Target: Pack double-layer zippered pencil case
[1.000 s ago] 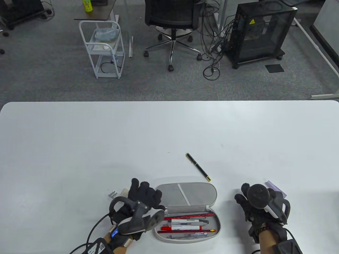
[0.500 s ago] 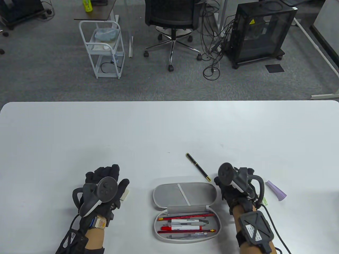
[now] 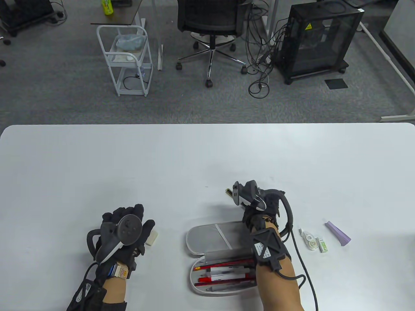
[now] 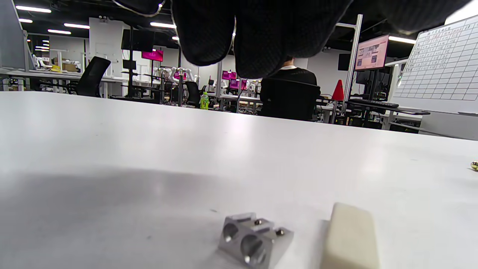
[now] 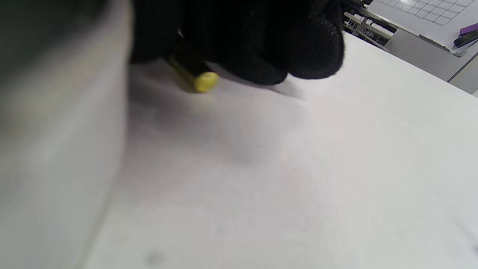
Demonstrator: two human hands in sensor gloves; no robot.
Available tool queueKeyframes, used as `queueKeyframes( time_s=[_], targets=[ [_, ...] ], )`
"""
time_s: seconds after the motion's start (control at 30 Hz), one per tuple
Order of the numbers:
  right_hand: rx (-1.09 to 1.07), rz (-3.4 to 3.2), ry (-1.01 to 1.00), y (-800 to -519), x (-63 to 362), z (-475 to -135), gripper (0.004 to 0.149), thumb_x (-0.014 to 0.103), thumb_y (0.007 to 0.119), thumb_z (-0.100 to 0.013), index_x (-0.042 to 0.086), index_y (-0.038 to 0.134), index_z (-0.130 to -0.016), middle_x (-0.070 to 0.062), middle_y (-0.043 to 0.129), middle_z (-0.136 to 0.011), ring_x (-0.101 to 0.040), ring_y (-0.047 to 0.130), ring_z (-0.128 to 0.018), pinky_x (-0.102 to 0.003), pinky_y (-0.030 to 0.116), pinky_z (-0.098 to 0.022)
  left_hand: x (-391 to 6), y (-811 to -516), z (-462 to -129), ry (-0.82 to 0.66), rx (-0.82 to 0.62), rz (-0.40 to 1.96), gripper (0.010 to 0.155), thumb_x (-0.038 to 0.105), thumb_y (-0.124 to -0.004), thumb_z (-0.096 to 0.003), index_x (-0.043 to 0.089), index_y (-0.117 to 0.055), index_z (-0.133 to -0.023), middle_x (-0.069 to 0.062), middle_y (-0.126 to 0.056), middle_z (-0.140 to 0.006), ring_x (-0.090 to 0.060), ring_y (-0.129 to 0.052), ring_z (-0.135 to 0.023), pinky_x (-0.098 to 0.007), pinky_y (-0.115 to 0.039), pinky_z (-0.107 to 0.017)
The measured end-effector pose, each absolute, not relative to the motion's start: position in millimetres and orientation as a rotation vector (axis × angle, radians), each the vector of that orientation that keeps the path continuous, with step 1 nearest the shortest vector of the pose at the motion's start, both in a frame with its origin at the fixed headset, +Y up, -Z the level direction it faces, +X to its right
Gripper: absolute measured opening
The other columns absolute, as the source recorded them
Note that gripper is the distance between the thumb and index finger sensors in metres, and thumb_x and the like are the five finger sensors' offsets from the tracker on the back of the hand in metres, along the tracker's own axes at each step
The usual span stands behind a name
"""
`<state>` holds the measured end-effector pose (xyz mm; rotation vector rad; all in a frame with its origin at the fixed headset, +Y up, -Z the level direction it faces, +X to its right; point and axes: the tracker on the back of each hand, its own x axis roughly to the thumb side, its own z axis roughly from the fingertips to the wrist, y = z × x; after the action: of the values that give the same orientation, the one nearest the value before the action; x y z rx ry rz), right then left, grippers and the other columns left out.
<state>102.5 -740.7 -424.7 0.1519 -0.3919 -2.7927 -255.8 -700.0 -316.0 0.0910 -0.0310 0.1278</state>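
One open pencil case (image 3: pixel 207 238) lies at the table's (image 3: pixel 97 162) near edge, grey-lined, its lower tray holding red and white pens; soft-sided and light, it is probably best steadied by its rim. Behind it the right hand (image 3: pixel 259 202) curls round a slim, likely slippery black pen (image 5: pixel 194 76) with gold ends. The left hand (image 3: pixel 124 223) hovers relaxed, holding nothing, above the eraser (image 4: pixel 349 239).

An open-plan office or lab: at the top of the table view stand a swivel chair (image 3: pixel 210 19) and a white trolley (image 3: pixel 128 60) on grey carpet. The left wrist view shows monitors (image 4: pixel 371 52), desks and what seems a whiteboard chart (image 4: pixel 440 67).
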Motion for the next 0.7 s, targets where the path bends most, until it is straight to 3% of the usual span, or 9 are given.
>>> queueKeyframes(
  time_s=[0.23, 0.4, 0.53, 0.7],
  targets=[
    [0.126, -2.901, -0.363, -739, 114, -425, 0.052, 0.048, 0.085, -0.040, 0.016, 0.085, -0.081, -0.007, 0.096, -0.072, -0.031, 0.091, -0.069, -0.060, 0.046, -0.072, -255, -701, -316, -0.042, 0.079, 0.127, 0.061, 0.061, -0.063, -0.0476, 0.025, -0.070, -0.097, -0.005, -0.083, -0.101, -0.043, -0.075, -0.099, -0.064, -0.052, -0.074],
    [-0.041, -2.912, -0.006, -708, 125, -403, 0.051, 0.047, 0.082, -0.040, 0.018, 0.083, -0.082, -0.005, 0.094, -0.075, -0.029, 0.090, -0.070, -0.059, 0.047, -0.071, -252, -703, -318, -0.064, 0.066, 0.128, 0.063, 0.063, -0.062, -0.0470, 0.026, -0.068, -0.098, -0.005, -0.082, -0.101, -0.043, -0.075, -0.099, -0.064, -0.052, -0.074],
    [-0.412, -3.006, 0.266, -680, 124, -356, 0.051, 0.046, 0.081, -0.040, 0.018, 0.081, -0.083, -0.005, 0.092, -0.076, -0.029, 0.089, -0.072, -0.060, 0.047, -0.071, -251, -704, -318, -0.067, 0.062, 0.124, 0.064, 0.063, -0.062, -0.0467, 0.026, -0.068, -0.098, -0.005, -0.082, -0.101, -0.042, -0.076, -0.099, -0.064, -0.052, -0.074],
    [-0.822, -2.842, 0.372, -680, 106, -284, 0.051, 0.046, 0.081, -0.039, 0.021, 0.082, -0.083, -0.003, 0.092, -0.077, -0.028, 0.090, -0.072, -0.060, 0.047, -0.071, -247, -707, -317, -0.074, 0.054, 0.108, 0.064, 0.063, -0.062, -0.0464, 0.026, -0.068, -0.098, -0.005, -0.082, -0.101, -0.042, -0.076, -0.099, -0.064, -0.053, -0.074]
  ],
)
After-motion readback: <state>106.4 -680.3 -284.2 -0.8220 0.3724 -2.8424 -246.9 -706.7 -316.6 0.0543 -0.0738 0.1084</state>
